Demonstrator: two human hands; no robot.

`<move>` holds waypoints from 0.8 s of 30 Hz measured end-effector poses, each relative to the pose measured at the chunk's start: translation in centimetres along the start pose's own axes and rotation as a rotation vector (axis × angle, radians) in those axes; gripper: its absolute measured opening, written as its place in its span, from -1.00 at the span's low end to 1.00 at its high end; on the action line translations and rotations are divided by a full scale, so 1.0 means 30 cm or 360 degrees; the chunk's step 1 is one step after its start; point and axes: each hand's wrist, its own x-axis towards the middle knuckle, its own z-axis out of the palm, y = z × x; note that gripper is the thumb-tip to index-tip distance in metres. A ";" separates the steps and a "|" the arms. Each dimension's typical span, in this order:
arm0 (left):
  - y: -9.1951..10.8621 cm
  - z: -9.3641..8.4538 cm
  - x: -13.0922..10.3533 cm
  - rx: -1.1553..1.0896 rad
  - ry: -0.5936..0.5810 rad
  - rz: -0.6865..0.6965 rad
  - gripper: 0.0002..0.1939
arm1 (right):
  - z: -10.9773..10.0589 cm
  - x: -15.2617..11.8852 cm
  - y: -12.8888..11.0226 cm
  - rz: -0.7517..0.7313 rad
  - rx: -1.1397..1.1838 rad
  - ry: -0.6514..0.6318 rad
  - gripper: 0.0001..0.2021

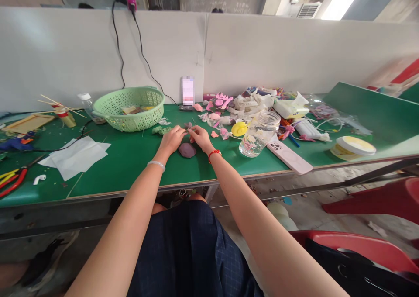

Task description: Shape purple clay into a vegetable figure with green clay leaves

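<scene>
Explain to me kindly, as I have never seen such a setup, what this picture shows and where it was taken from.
There is no machine here, just a person's bare left hand and right hand. The single picture comes from a camera worn on the person's head, looking forward and down. The hands hold a small piece between their fingertips; its shape is too small to make out. Just nearer the person, a purple lump lies on the green table. To the left are a basket and paper; to the right, a jar, a pink phone and a tub.
</scene>
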 end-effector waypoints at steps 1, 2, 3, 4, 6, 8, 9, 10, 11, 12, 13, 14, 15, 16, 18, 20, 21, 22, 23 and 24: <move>0.001 -0.001 0.000 0.0004 -0.0007 -0.0001 -0.66 | 0.000 0.000 0.000 -0.0002 -0.0002 -0.0002 -0.84; 0.001 -0.002 -0.001 0.0007 -0.0010 -0.0002 -0.66 | 0.000 -0.001 -0.001 -0.0004 -0.0002 -0.0002 -0.84; 0.002 -0.003 -0.001 0.0009 -0.0011 -0.0003 -0.67 | 0.001 -0.001 0.000 -0.0006 -0.0004 0.0001 -0.84; 0.002 -0.003 -0.001 0.0009 -0.0011 -0.0002 -0.67 | 0.001 0.000 0.000 -0.0004 -0.0006 0.0006 -0.84; 0.002 -0.002 0.000 0.0009 -0.0012 0.0007 -0.68 | 0.001 0.000 0.001 0.0009 -0.0009 0.0012 -0.82; 0.000 0.000 0.000 0.0012 -0.0014 0.0026 -0.68 | 0.001 0.002 0.003 0.0017 -0.0011 0.0009 -0.81; 0.000 0.001 0.000 0.0017 -0.0014 0.0033 -0.67 | 0.001 0.002 0.003 0.0017 -0.0011 0.0005 -0.81; -0.001 0.002 0.000 0.0023 -0.0011 0.0033 -0.67 | 0.001 0.002 0.003 0.0015 -0.0012 0.0001 -0.81; -0.001 0.003 0.000 0.0031 -0.0008 0.0027 -0.67 | 0.001 0.002 0.003 0.0013 -0.0014 0.0000 -0.81; -0.001 0.004 -0.001 0.0038 -0.0004 0.0018 -0.67 | 0.002 0.002 0.003 0.0014 -0.0015 -0.0001 -0.81; -0.001 0.005 -0.001 0.0044 -0.0001 0.0007 -0.67 | 0.002 0.001 0.002 0.0018 -0.0014 0.0000 -0.81; -0.001 0.006 -0.002 0.0049 0.0003 -0.0003 -0.67 | 0.002 0.001 0.001 0.0022 -0.0012 0.0000 -0.81; 0.000 0.006 -0.002 0.0051 0.0006 -0.0010 -0.67 | 0.002 0.000 0.000 0.0024 -0.0009 -0.0001 -0.80; 0.000 0.006 -0.002 0.0051 0.0009 -0.0013 -0.67 | 0.003 0.000 0.000 0.0025 -0.0007 -0.0002 -0.80; 0.001 0.004 -0.003 0.0049 0.0015 -0.0022 -0.68 | 0.003 -0.001 -0.001 0.0015 -0.0006 -0.0001 -0.80; 0.003 0.002 -0.003 0.0055 0.0014 -0.0031 -0.68 | 0.003 -0.001 -0.002 0.0007 -0.0006 0.0003 -0.80; 0.003 0.001 -0.004 0.0061 0.0010 -0.0034 -0.68 | 0.002 -0.001 -0.002 0.0007 -0.0004 0.0004 -0.80; 0.004 0.000 -0.004 0.0066 0.0007 -0.0038 -0.68 | 0.002 -0.001 -0.002 0.0009 -0.0002 0.0002 -0.80; 0.004 0.000 -0.004 0.0069 0.0006 -0.0040 -0.68 | 0.002 -0.001 -0.002 0.0012 -0.0001 -0.0002 -0.80; 0.004 0.001 -0.004 0.0068 0.0009 -0.0041 -0.68 | 0.001 -0.001 -0.002 0.0016 0.0001 -0.0005 -0.80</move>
